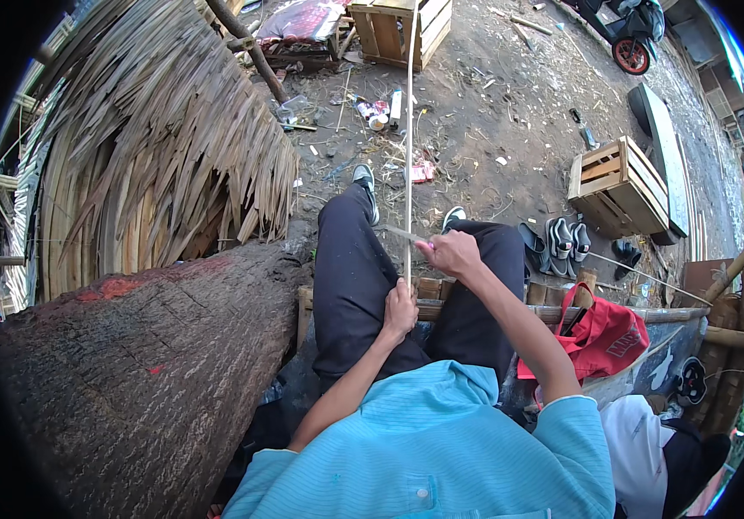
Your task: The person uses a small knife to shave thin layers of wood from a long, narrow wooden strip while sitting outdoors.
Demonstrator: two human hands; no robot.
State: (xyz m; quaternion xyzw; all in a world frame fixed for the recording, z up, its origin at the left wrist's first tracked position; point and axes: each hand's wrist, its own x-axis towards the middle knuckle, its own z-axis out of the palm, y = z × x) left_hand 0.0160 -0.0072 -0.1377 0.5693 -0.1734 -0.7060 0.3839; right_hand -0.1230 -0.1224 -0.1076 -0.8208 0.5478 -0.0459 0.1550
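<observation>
Between my knees, my left hand [400, 310] is closed around the lower end of a long, thin pale stick [408, 164], possibly a bamboo strip, which stretches away from me past the top of the view. My right hand [452, 256] grips the pinkish handle of a knife [404, 233], a little farther along the stick. The knife's narrow blade points left and crosses the stick; whether its edge bites into the stick is too small to tell.
A tree trunk [156, 381] lies at my left below dry thatch [164, 112]. Wooden crates [601, 182], shoes [560, 238] and litter [376, 112] are on the dirt ground ahead. A red bag [601, 337] rests at my right, by a bamboo rail [545, 313].
</observation>
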